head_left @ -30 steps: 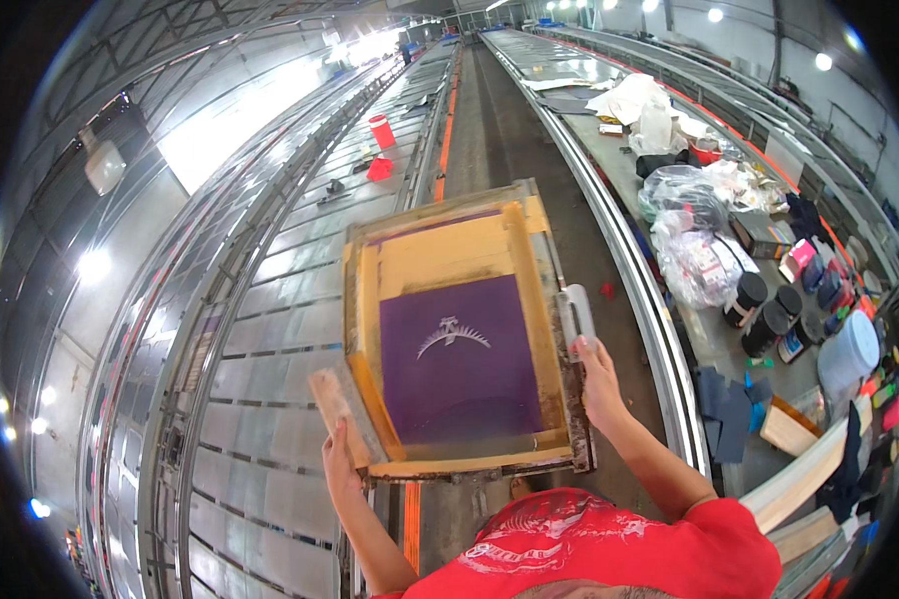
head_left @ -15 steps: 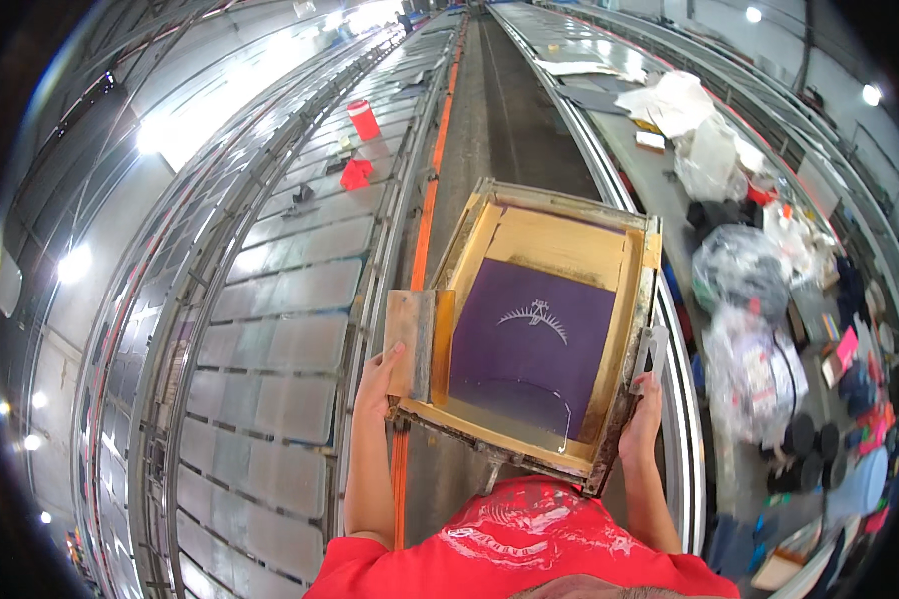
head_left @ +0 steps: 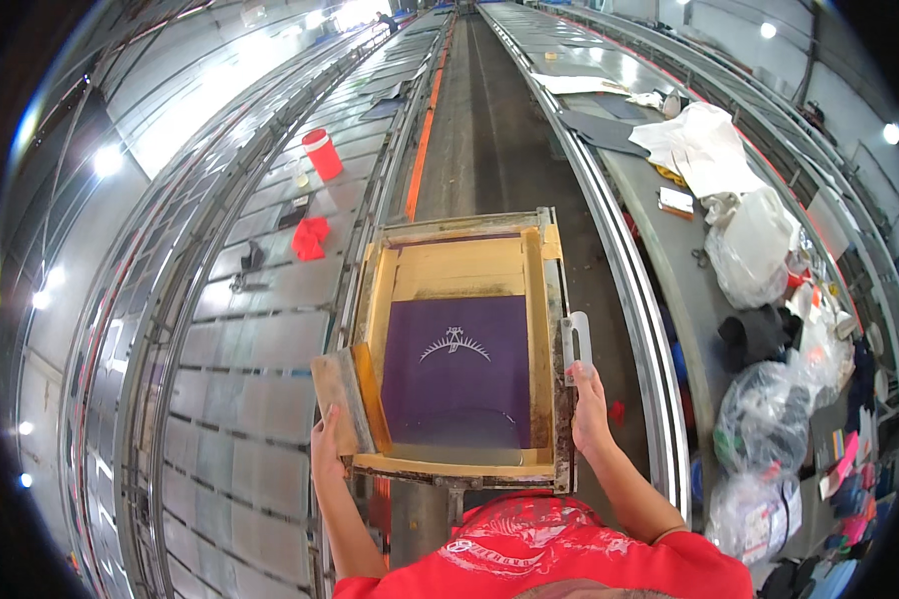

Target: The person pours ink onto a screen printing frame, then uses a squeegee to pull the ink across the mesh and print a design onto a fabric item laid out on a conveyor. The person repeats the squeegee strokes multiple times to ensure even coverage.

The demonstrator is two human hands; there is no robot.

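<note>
In front of my body I hold up a screen printing frame (head_left: 466,226), with yellow tape inside its border. Its purple mesh (head_left: 454,389) bears a small pale curved design with spikes. My left hand (head_left: 327,439) is closed on a squeegee (head_left: 336,399) with a wooden grip and amber blade, tilted against the frame's left side. Whether those fingers also reach under the frame is hidden. My right hand (head_left: 589,411) is closed at the frame's right edge, around the lower end of a pale slotted handle plate (head_left: 578,347).
A long printing table (head_left: 240,399) on the left bears a red container (head_left: 322,155) and a red cloth (head_left: 310,239). An aisle (head_left: 479,130) runs ahead. The right table (head_left: 659,230) holds white sheets (head_left: 697,150), plastic bags (head_left: 764,409) and several loose items.
The frame, with both hands and the squeegee, has shifted left in view and turned straighter. The view has moved down the aisle, so the red container and cloth appear nearer and further left.
</note>
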